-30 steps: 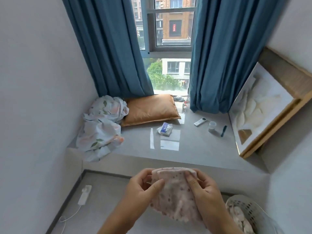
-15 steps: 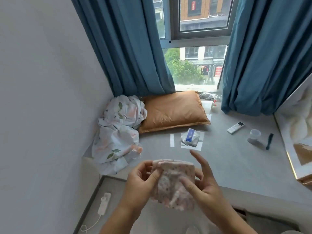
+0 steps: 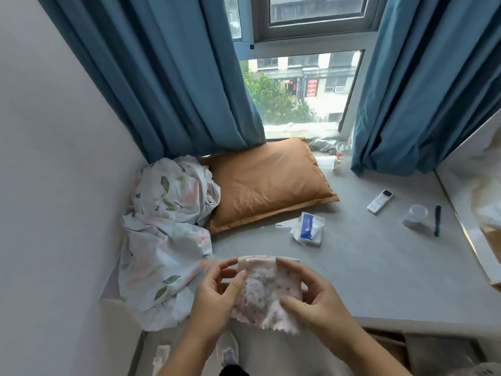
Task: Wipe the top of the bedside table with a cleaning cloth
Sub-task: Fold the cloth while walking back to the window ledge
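Observation:
A folded pink speckled cleaning cloth is held up in front of me over the front edge of a grey window-side ledge. My left hand grips the cloth's left side with thumb on its face. The right edge is pinched by my right hand, fingers wrapped behind it. No bedside table shows in this view.
On the ledge lie a crumpled floral sheet, an orange pillow, a tissue pack, a white remote, a plastic cup and a dark pen. Blue curtains flank the window. A framed picture leans at right.
The view has moved closer to the ledge and tilted down. Both hands now hold the cloth over the ledge's front edge; my right fingers, spread half a second ago, have closed on it.

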